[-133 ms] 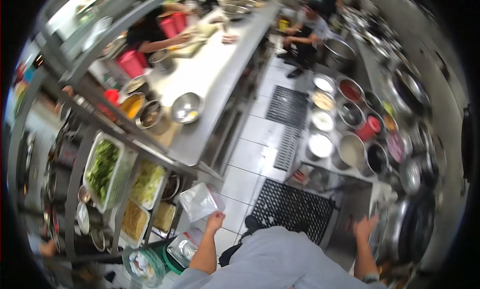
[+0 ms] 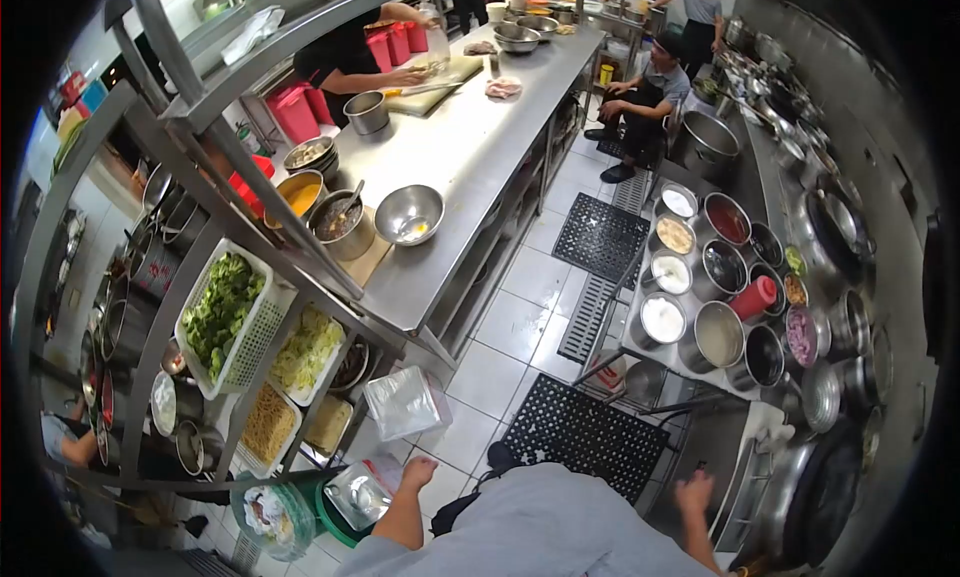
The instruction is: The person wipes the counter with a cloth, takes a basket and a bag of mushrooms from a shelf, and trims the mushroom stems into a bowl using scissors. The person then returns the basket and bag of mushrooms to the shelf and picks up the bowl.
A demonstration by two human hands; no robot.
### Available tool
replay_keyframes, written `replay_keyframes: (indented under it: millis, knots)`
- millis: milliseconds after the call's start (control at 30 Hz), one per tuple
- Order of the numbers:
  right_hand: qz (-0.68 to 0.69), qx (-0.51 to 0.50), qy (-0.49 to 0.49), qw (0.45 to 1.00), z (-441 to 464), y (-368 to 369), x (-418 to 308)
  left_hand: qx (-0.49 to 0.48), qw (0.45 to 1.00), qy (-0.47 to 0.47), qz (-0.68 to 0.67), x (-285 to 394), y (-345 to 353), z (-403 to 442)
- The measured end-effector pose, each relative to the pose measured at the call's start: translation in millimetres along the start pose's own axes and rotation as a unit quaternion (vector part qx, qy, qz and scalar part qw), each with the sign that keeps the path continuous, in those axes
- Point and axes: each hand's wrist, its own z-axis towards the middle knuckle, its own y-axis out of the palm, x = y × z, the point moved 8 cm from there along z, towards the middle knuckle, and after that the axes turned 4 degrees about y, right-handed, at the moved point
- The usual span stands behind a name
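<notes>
My left hand (image 2: pixel 420 472) is loosely closed, with nothing visible in it. It hangs just below a pack of clear plastic bags (image 2: pixel 405 402) beside the rack, apart from it. A green bin (image 2: pixel 335 517) with a clear plastic container (image 2: pixel 360 495) on top lies to its left. Low on the right, my right hand (image 2: pixel 692 492) holds nothing that I can see, its fingers partly bent and apart. It is over the dark metal surface (image 2: pixel 690 442) beside the stove, where a white cloth (image 2: pixel 762 427) hangs.
A rack holds trays of broccoli (image 2: pixel 222 302), shredded cabbage (image 2: pixel 305 352) and noodles (image 2: pixel 265 427). The steel counter (image 2: pixel 470 127) carries a mixing bowl (image 2: pixel 408 215). Sauce pots (image 2: pixel 718 337) crowd the right side. A person (image 2: pixel 650 92) sits in the aisle; black mats (image 2: pixel 580 432) cover the tiles.
The view has shifted and turned sharper. My right hand has moved down and left, its fingers more bent. My left hand is a little lower, away from the bag pack.
</notes>
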Motion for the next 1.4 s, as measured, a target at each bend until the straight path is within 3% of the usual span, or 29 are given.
replay_keyframes:
  millis: [33,67,100,167,267,367,467,567,600,700,733,767,833,900,933,967,1000,1067,1167,1200,1233,1267,1300,1400]
  knots:
    - [0.011,0.017,-0.094,0.995,-11,18,-14,-0.036,0.998,-0.001,0.048,-14,5,-3]
    - [0.013,-0.067,-0.036,0.997,-25,32,-28,-0.074,0.992,-0.015,0.100,-34,13,-18]
    - [0.014,-0.093,-0.031,0.995,-37,51,-38,-0.091,0.990,-0.043,0.104,-48,17,-30]
    - [0.100,-0.275,-0.024,0.956,-49,102,-44,-0.123,0.982,-0.097,0.111,-72,23,-50]
    - [0.123,-0.325,-0.062,0.936,-48,136,-35,-0.154,0.968,0.017,0.195,-55,26,-44]
    - [-0.036,-0.301,-0.183,0.935,3,183,-20,0.042,0.997,-0.045,-0.050,-31,13,-30]
    - [-0.122,-0.327,-0.273,0.896,46,216,-38,0.087,0.982,-0.022,-0.165,21,1,-39]
    - [-0.134,-0.324,-0.239,0.905,37,142,-125,0.100,0.982,0.032,-0.155,38,3,-41]
    - [-0.089,-0.282,-0.282,0.913,41,132,-160,0.109,0.982,0.051,-0.148,48,3,-45]
    - [0.012,-0.248,-0.376,0.893,29,109,-255,0.128,0.983,0.029,-0.131,40,14,-72]
    - [0.067,-0.265,-0.399,0.876,18,98,-285,0.101,0.991,-0.017,-0.092,29,23,-88]
    - [0.029,-0.278,-0.432,0.858,11,98,-315,0.074,0.994,-0.062,-0.054,19,32,-101]
    - [0.049,-0.288,-0.466,0.835,-26,51,-370,-0.015,0.990,0.086,0.110,-6,70,-113]
    - [0.047,-0.278,-0.519,0.807,-42,50,-411,-0.080,0.936,0.211,0.269,-10,95,-145]
    - [0.040,-0.256,-0.555,0.790,-48,55,-430,-0.126,0.982,0.092,0.105,-25,99,-152]
    - [0.032,-0.268,-0.561,0.783,-53,57,-447,-0.062,0.949,0.243,0.193,-33,98,-161]
    - [0.022,-0.279,-0.567,0.775,-59,57,-466,-0.095,0.955,0.266,0.090,-25,96,-170]
    - [0.010,-0.305,-0.571,0.763,-67,66,-491,-0.033,0.973,0.226,0.031,-27,83,-178]
    - [0.001,-0.354,-0.574,0.738,-62,83,-523,-0.009,0.956,0.211,0.205,-8,75,-133]
    - [-0.017,-0.358,-0.570,0.739,-57,84,-532,-0.011,0.970,0.129,0.205,-9,66,-114]
    - [-0.032,-0.362,-0.567,0.739,-55,81,-543,0.055,0.963,0.139,0.224,8,49,-102]
    - [-0.044,-0.364,-0.564,0.739,-52,79,-555,0.093,0.995,-0.016,-0.020,10,28,-91]
    - [-0.059,-0.359,-0.554,0.749,-42,80,-567,0.123,0.944,-0.163,-0.261,13,22,-84]
    - [-0.034,-0.335,-0.545,0.768,-17,78,-605,0.169,0.938,-0.107,-0.284,56,-23,-54]
